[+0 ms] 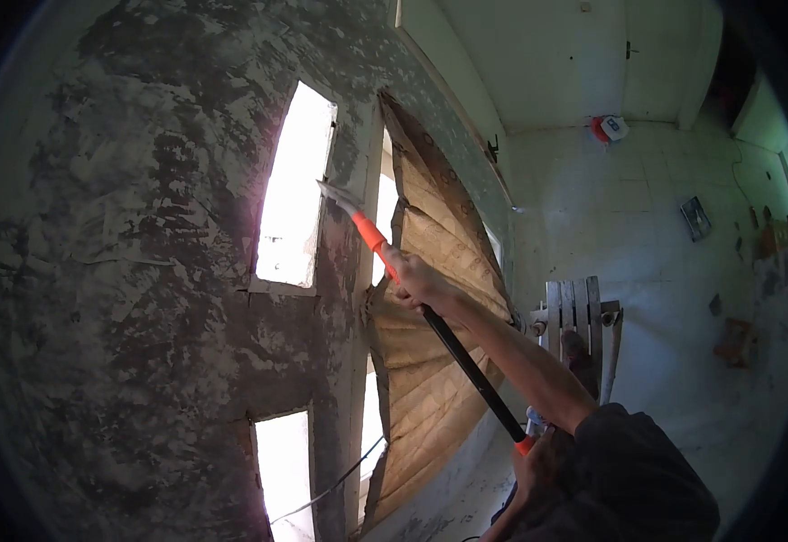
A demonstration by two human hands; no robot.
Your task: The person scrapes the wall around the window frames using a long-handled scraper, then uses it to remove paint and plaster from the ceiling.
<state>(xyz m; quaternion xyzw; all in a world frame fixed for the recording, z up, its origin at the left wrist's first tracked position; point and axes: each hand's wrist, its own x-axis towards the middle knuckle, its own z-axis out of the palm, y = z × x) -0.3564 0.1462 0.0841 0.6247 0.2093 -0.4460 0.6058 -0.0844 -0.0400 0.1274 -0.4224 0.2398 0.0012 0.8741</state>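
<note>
head view: two hands on one long pole, its tip by the bright opening

nearest, at five o'clock, the left hand was closed round the orange end of the long-handled tool, though shadow hid some of its fingers. near the centre, the right hand was wrapped firmly about the pole beside the forward orange grip, fingers curled together, the bare forearm running back toward four o'clock.

the tool slanted from five to eleven o'clock, its grey pointed head at the inner edge of the upper bright opening; whether it touched could not be told. it looked fairly light but front-awkward, the shaft stiff, the head hard and perhaps sharp. the orange parts seemed the best holds, one hand at each, well back from the point; the smooth black shaft might have slipped in a loose palm.

beyond the pole, the creased brown cloth hung beside the patchy grey wall, looking soft and easily snagged. farther down, toward three or four o'clock, was the slatted wooden stand.
</note>
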